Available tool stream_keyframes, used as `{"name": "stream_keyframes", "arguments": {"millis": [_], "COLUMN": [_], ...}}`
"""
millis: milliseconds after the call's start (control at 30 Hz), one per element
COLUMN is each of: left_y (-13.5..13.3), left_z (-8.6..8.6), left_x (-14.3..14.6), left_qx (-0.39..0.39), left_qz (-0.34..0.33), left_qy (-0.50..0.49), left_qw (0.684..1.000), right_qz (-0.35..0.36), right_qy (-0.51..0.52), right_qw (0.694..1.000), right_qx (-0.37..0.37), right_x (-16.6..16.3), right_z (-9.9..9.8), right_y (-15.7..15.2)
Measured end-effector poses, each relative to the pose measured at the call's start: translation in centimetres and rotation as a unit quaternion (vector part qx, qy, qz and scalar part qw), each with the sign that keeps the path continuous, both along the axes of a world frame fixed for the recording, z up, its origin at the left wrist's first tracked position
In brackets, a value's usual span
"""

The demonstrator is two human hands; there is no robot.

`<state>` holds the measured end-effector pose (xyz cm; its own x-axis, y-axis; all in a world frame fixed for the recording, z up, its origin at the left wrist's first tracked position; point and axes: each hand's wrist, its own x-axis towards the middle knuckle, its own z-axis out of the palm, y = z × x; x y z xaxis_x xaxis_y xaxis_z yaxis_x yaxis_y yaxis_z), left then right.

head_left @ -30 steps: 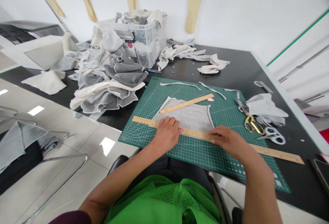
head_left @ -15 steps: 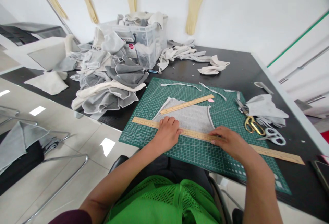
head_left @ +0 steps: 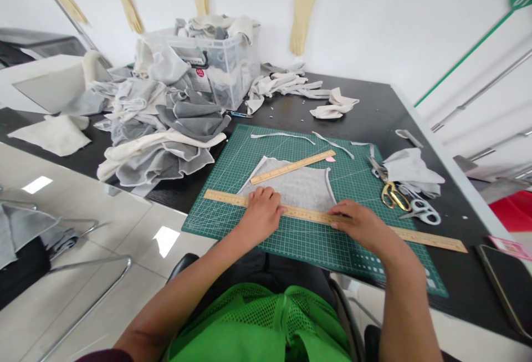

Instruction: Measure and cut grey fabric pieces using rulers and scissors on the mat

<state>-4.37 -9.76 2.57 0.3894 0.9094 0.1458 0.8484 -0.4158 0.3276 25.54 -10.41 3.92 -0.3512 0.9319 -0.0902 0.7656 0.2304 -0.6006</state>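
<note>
A long wooden ruler (head_left: 432, 236) lies across the lower edge of a piece of grey fabric (head_left: 305, 187), on a green cutting mat (head_left: 316, 248). My left hand (head_left: 261, 215) has its fingers curled over the ruler, left of the middle, pressing it down. Farther right, my right hand (head_left: 357, 223) grips the same ruler between thumb and fingers, near the fabric's lower right corner. Higher up, a short wooden ruler (head_left: 293, 167) rests slantwise on the fabric. A small pink piece (head_left: 330, 159) sits by its right end. The fingers partly hide the long ruler.
Gold-handled scissors (head_left: 393, 193) and white-handled scissors (head_left: 426, 212) lie right of the hands beside grey scraps (head_left: 411, 168). A phone (head_left: 507, 284) is at the right edge. Fabric pieces (head_left: 166, 112) are heaped at left before a clear bin (head_left: 226, 68). Thin strips (head_left: 282, 135) lie on the mat.
The whole scene has shifted left as the view turned right, showing more of the phone. Both hands stay on the long ruler, with no clear movement against the fabric.
</note>
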Motion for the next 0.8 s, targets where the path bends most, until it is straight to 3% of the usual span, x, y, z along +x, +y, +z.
{"name": "stream_keyframes", "arguments": {"millis": [800], "left_y": [0.12], "left_z": [-0.29], "left_x": [-0.02], "left_qx": [0.018], "left_qz": [-0.013], "left_qy": [-0.003], "left_qw": [1.0], "right_qz": [-0.005], "right_qy": [0.013], "right_qw": [1.0], "right_qx": [0.016], "right_x": [0.68], "right_z": [-0.22], "right_y": [0.15]}}
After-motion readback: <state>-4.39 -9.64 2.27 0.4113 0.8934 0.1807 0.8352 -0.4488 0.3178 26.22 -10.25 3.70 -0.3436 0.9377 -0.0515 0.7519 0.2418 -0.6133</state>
